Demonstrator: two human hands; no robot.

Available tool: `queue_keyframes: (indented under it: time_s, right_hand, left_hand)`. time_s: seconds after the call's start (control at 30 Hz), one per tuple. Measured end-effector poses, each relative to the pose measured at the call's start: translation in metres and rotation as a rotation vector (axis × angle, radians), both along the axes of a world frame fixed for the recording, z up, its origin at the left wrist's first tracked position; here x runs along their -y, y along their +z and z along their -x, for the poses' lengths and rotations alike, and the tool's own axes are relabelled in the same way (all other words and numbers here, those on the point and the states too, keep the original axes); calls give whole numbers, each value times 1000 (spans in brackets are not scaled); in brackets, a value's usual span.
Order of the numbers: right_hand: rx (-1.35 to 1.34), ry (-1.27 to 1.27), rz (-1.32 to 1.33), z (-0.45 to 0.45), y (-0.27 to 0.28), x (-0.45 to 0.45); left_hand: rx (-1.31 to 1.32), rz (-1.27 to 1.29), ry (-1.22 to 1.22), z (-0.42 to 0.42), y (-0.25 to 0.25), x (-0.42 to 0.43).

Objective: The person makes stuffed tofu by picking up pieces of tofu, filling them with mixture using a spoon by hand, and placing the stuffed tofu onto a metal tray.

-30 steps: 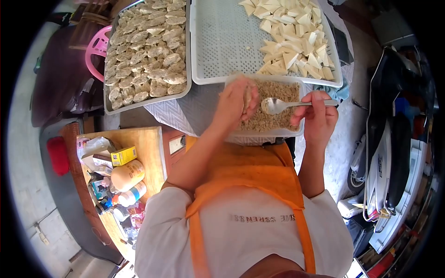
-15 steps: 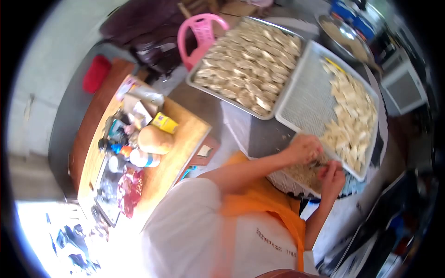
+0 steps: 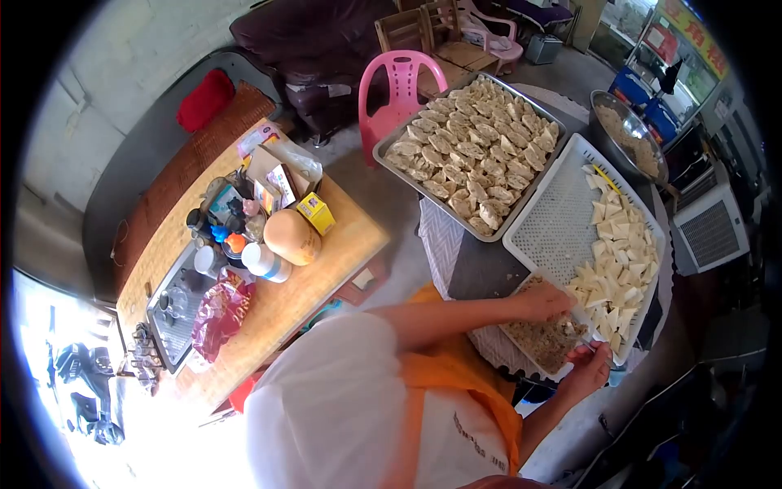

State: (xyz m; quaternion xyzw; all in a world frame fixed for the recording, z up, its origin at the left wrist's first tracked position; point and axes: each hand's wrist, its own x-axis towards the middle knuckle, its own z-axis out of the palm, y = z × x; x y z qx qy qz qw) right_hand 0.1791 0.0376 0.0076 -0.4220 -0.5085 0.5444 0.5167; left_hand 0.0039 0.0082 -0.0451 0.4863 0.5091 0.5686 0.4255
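cluttered room (image 3: 147, 98), daylight at lower left. grey tabletop (image 3: 472, 275) sits under the white tray (image 3: 558, 213); using that tray as reference. wooden table (image 3: 342, 270) with bottles (image 3: 266, 262) and boxes (image 3: 316, 213) well apart to its left; pink chair (image 3: 379, 125) also left, past the metal tray (image 3: 436, 202).

metal tray is just beside the white tray, left side, covered in lumpy pieces (image 3: 481, 147). pale wedges (image 3: 619, 253) heaped along the white tray's right side. steel bowl (image 3: 603, 137) just beyond its far end. tub (image 3: 528, 356) of crumbly filling (image 3: 547, 342) along its near edge.

right hand (image 3: 590, 368): closed, gripping the spoon (image 3: 590, 345) by the handle, near the white tray's near right corner. left hand (image 3: 544, 303): at the tub, by the white tray's near edge, fingers curled in; can't tell if anything's in the palm.

changed in the last second: view swung left, so hands and trays now look smaller and the steel bowl shows. spoon tip was clear a second ago, now hard to make out. no obvious change on either tray. my read: same hand work at the tub, only the head turned.
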Motion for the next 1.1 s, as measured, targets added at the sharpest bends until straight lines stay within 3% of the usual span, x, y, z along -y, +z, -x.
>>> queue_keyframes:
  time_s: [0.07, 0.17, 0.33, 0.47, 0.57, 0.67, 0.77, 0.8, 0.87, 0.97, 1.03, 1.1]
  right_hand:
    - [130, 20, -142, 8, -4, 1]
    - [208, 44, -268, 18, 1, 12]
    - [408, -67, -554, 2, -15, -3]
    - [470, 24, -562, 16, -9, 4]
    - [507, 48, -607, 24, -5, 7]
    - [504, 28, -577, 23, -7, 7]
    - [286, -18, -384, 14, -19, 3]
    - [180, -35, -296, 9, -23, 2]
    - [303, -132, -437, -2, -28, -6]
    - [483, -104, -402, -13, -50, -15]
    - [323, 116, -224, -8, -49, -9]
    - [610, 69, -444, -2, -47, -3]
  left_hand:
    - [-349, -138, 31, -1, -16, -7]
    - [-405, -253, 80, -3, -21, -4]
    - [-61, -43, -27, 2, -7, 1]
    - [-21, 69, -96, 1, 15, 10]
    - [-224, -254, 40, -2, -30, -8]
    - [-144, -115, 9, 0, -6, 4]
    - [-177, -138, 127, -6, -9, 3]
    - [-32, -59, 97, -3, -7, 2]
    - [266, 107, 35, 1, -5, 1]
    - [292, 102, -27, 1, -2, 4]
    - [393, 149, 9, 1, 5, 6]
    - [450, 191, 36, 2, 13, 10]
